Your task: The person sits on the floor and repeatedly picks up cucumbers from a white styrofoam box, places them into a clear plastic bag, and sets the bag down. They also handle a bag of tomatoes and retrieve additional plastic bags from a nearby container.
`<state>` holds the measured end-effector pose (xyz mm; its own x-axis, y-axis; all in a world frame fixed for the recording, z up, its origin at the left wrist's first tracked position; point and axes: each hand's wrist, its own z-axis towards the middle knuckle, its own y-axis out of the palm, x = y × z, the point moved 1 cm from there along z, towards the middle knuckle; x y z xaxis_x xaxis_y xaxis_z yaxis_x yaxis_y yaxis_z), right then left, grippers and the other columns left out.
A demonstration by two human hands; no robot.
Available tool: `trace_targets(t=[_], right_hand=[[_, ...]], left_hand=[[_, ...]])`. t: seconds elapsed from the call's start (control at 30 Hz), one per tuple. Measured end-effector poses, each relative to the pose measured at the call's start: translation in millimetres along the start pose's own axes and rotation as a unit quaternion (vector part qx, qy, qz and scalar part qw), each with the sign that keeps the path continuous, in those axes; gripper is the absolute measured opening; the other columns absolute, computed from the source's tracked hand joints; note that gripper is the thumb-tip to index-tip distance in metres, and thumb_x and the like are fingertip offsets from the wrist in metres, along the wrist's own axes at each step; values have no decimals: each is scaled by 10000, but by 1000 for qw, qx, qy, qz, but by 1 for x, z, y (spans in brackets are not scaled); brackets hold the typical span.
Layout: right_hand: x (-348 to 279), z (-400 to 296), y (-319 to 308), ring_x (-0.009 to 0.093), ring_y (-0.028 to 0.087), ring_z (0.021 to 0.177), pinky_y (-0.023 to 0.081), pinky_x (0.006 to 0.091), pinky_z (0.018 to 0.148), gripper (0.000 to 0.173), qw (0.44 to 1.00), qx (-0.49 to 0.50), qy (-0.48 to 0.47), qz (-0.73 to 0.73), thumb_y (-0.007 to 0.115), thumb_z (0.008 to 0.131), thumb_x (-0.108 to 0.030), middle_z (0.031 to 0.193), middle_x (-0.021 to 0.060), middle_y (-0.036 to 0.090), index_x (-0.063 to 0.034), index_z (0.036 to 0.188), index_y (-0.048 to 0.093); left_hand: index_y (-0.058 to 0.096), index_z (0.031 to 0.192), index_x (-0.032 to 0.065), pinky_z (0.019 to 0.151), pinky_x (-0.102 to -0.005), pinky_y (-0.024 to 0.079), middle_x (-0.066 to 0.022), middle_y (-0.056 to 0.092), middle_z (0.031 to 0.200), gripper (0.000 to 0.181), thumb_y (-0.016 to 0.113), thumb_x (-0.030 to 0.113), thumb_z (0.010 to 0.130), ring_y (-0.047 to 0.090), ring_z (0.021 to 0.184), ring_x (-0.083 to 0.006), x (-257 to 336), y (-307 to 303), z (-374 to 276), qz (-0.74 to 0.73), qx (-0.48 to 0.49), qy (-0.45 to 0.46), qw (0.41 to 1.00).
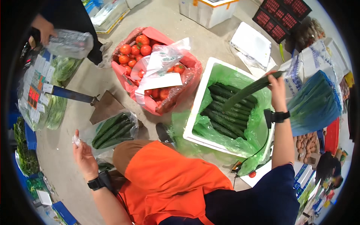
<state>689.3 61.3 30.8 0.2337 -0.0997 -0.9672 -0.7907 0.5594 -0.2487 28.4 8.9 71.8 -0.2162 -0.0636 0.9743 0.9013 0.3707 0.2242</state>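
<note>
My right hand (277, 92) grips the upper end of a long cucumber (250, 89), which slants down over a white foam box (194, 123). Green plastic film lines the box, and several cucumbers (227, 118) lie in it. On the left, my left hand (85, 159) is raised with its fingers apart; a small crumpled bit of clear plastic (76, 139) clings to a finger. Just beyond that hand, a clear plastic bag of cucumbers (115, 130) rests by my knee. A pink-lined container of tomatoes (123, 59) stands ahead, with plastic film and a white sheet over part of it.
A metal scale plate (107, 107) on a blue post (71, 94) is beyond the bagged cucumbers. At upper left, another person's hand (45, 29) holds a clear plastic bag (70, 43). Bagged leafy greens (56, 109) lie left; a blue bag (315, 104) stands right of the foam box.
</note>
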Motion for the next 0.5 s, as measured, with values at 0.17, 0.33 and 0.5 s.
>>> trace_targets(t=[0.17, 0.33, 0.5], right_hand=[[-61, -22, 64, 149, 585, 984, 489, 337, 832, 243, 970, -38, 24, 238, 572, 928, -224, 1101, 57, 609, -79, 1120, 540], [-40, -94, 218, 161, 594, 942, 507, 367, 811, 209, 902, -197, 217, 317, 602, 902, -218, 1031, 41, 620, -92, 1066, 567], [-11, -201, 396, 167, 605, 860, 506, 259, 694, 221, 845, -306, 346, 269, 639, 878, -211, 977, 61, 606, -48, 1011, 573]], left_hand=[[408, 1362, -34, 555, -173, 279, 74, 406, 733, 601, 587, 128, 811, 361, 624, -23, 0, -24, 1, 6, 27, 0, 1000], [459, 1327, -22, 552, -180, 269, 69, 408, 712, 570, 596, 112, 790, 368, 613, -44, 6, -15, 7, -7, 10, -26, 1000], [436, 1325, -63, 550, -206, 266, 45, 409, 698, 601, 591, 148, 785, 352, 605, -61, 12, -31, 2, -7, 1, -42, 999]])
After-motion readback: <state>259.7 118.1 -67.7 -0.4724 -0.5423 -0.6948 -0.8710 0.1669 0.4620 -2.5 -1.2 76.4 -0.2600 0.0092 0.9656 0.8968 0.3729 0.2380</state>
